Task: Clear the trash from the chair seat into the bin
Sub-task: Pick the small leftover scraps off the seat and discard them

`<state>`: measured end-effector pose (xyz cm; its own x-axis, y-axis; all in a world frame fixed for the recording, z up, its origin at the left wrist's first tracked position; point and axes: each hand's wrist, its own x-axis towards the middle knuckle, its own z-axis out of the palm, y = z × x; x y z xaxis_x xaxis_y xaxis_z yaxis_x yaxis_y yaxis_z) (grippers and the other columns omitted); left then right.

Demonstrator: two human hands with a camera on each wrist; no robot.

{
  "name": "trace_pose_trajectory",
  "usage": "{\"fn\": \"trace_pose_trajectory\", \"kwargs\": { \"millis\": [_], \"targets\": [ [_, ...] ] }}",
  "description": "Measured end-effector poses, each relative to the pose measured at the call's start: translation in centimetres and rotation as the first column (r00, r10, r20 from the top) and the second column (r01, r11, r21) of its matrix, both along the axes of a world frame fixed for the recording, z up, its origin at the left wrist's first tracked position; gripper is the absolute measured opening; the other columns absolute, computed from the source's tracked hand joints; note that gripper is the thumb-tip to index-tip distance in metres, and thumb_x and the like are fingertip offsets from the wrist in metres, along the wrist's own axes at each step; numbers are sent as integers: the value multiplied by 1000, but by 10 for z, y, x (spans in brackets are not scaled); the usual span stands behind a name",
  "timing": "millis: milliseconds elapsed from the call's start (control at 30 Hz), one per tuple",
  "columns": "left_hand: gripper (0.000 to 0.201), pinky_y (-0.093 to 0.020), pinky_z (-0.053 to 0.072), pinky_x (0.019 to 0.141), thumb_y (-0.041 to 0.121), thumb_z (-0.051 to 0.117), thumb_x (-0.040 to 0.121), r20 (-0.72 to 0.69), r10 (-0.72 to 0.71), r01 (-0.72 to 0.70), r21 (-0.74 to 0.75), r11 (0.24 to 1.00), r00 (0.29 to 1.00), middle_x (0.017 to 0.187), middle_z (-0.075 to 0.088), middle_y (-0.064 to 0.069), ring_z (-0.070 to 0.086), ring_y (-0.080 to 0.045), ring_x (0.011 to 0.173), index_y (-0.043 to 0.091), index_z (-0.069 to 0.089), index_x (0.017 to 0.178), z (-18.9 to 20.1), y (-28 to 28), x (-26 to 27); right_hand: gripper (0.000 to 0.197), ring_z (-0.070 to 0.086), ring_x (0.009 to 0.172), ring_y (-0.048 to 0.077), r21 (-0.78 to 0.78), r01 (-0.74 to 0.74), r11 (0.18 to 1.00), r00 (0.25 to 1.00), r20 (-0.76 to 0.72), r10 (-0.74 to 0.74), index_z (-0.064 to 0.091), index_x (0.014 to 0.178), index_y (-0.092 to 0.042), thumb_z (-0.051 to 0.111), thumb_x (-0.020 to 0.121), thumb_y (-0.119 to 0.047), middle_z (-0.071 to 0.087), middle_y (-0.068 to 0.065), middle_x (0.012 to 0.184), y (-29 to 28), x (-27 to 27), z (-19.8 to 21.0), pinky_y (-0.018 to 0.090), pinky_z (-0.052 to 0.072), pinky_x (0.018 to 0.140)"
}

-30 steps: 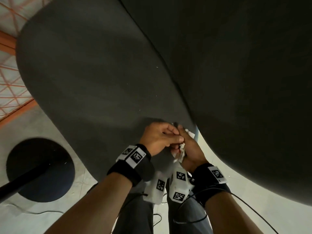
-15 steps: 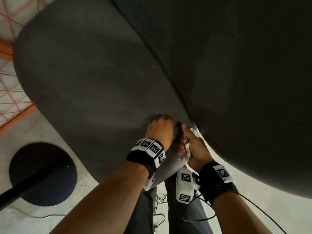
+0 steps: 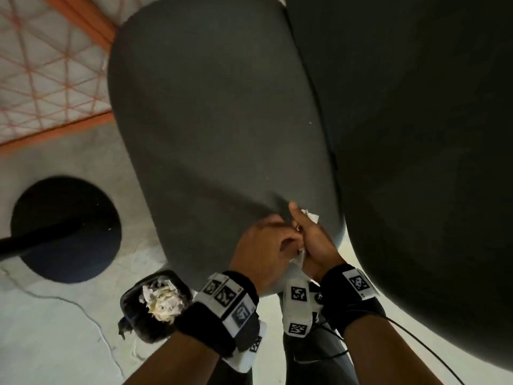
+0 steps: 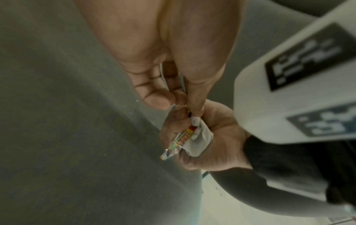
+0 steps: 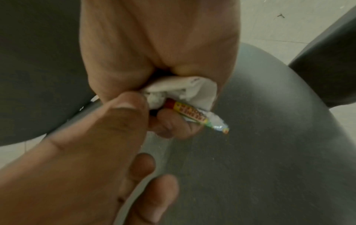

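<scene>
At the near edge of the grey chair seat [image 3: 216, 120] my two hands meet. My right hand [image 3: 305, 234] grips a bundle of trash: crumpled white paper [image 5: 183, 89] and a red-and-yellow printed wrapper [image 5: 188, 111] that sticks out below its fingers. My left hand [image 3: 288, 237] reaches in from the left and pinches a small white scrap [image 4: 195, 120], pressing it against that bundle. A small black bin [image 3: 130, 298] stands on the floor below left of my left wrist, with crumpled paper [image 3: 162, 301] in it.
A large dark upholstered surface [image 3: 416, 134] fills the right side beside the seat. On the floor to the left are a round black base [image 3: 66, 232] with a dark pole, a thin cable [image 3: 83, 309] and an orange-lined mat [image 3: 41, 65].
My left hand went from a fist on the seat back to my right hand with a scrap. My view shifted, so the bin now shows below left.
</scene>
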<state>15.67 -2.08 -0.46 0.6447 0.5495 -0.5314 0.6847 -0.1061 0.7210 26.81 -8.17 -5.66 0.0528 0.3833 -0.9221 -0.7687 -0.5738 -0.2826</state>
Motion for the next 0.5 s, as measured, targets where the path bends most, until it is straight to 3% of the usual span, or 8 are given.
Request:
{"fn": "trace_pose_trajectory", "kwargs": {
  "millis": [100, 167, 233, 267, 333, 433, 500],
  "targets": [
    [7, -26, 48, 71, 32, 72, 79, -103, 97, -91, 61, 994, 990, 88, 62, 4, 61, -14, 78, 26, 73, 82, 6, 0, -18, 31, 61, 57, 19, 24, -111, 993, 991, -70, 113, 66, 80, -15, 77, 76, -44, 67, 6, 69, 12, -14, 3, 28, 46, 53],
    [17, -22, 44, 73, 34, 81, 69, -144, 293, -298, -19, 954, 945, 84, 61, 3, 60, -13, 76, 26, 66, 70, 10, 3, -34, 41, 64, 72, 26, 43, -224, 974, 971, -72, 226, 71, 94, -11, 81, 72, -44, 71, 14, 87, 16, -26, 8, 33, 47, 64],
    [36, -26, 43, 69, 32, 85, 64, -174, 429, -445, -72, 892, 887, 74, 56, 4, 53, -10, 69, 26, 50, 57, 10, 4, -52, 57, 62, 90, 32, 51, -308, 950, 947, -74, 312, 66, 111, -9, 83, 68, -42, 66, 22, 105, 18, -39, 12, 38, 49, 73],
    [42, -25, 39, 62, 34, 85, 63, -199, 463, -485, -76, 871, 863, 68, 51, 8, 48, -6, 64, 27, 45, 53, 10, 1, -61, 54, 63, 89, 30, 53, -351, 935, 932, -76, 354, 66, 110, -8, 82, 69, -39, 66, 21, 103, 20, -46, 15, 36, 50, 71],
    [39, -23, 40, 54, 37, 83, 64, -272, 533, -574, -99, 813, 801, 61, 49, 9, 49, -5, 58, 28, 48, 52, 10, -9, -79, 29, 62, 72, 25, 62, -461, 885, 885, -35, 463, 69, 92, -10, 78, 75, -32, 68, 15, 86, 23, -57, 21, 32, 46, 61],
    [31, -34, 54, 63, 48, 80, 59, -355, 599, -667, -103, 738, 718, 71, 60, 10, 60, -14, 68, 28, 56, 65, 18, -31, -107, 12, 55, 54, 18, 74, -622, 779, 783, 61, 619, 71, 82, -13, 74, 83, -25, 67, 10, 74, 22, -82, 30, 26, 35, 49],
    [34, -30, 46, 65, 54, 79, 59, -350, 666, -707, 16, 707, 659, 76, 53, 13, 53, -12, 70, 38, 49, 64, 35, -50, -127, 17, 54, 53, 18, 58, -700, 712, 714, 87, 694, 71, 86, -8, 74, 83, -24, 66, 11, 72, 19, -107, 30, 26, 36, 48]
  ]
}}
